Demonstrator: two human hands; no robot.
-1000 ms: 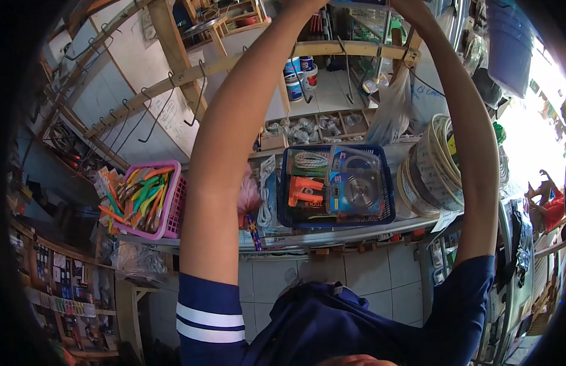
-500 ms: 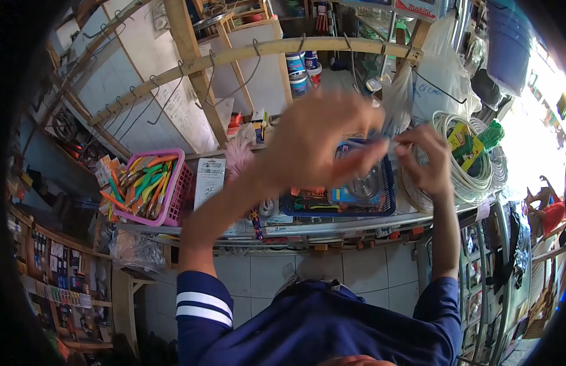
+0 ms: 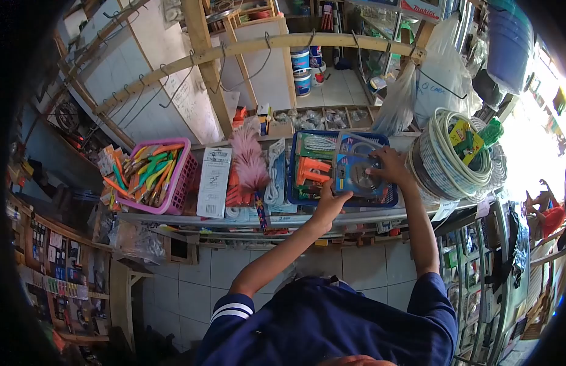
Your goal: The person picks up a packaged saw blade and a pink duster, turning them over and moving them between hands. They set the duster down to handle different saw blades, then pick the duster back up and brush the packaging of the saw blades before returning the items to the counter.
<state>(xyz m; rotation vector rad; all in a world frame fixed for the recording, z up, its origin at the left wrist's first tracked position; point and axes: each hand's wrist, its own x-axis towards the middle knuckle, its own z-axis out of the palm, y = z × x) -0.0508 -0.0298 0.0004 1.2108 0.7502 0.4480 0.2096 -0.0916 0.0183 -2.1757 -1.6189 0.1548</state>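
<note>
A blue basket [image 3: 292, 177] on the counter holds packaged goods, among them orange-handled items [image 3: 313, 171] and a bundle of white cord [image 3: 319, 143]. On its right side lies a clear and blue package [image 3: 354, 160] with a round disc-like item inside. My left hand [image 3: 329, 206] is at the package's lower left corner, thumb and fingers apart. My right hand [image 3: 392, 167] rests on the package's right side with its fingers spread over it. Nothing shows as gripped in either hand.
A pink basket of colourful-handled tools [image 3: 183, 178], a white package [image 3: 214, 182] and a pink feather duster [image 3: 249, 158] stand on the left. Coiled cable [image 3: 441, 160] is at the right. A wooden rail with wire hooks [image 3: 252, 44] crosses above the counter.
Both hands have come down from above the basket to the package. The left hand has moved back toward my body, uncovering the basket and the counter behind it.
</note>
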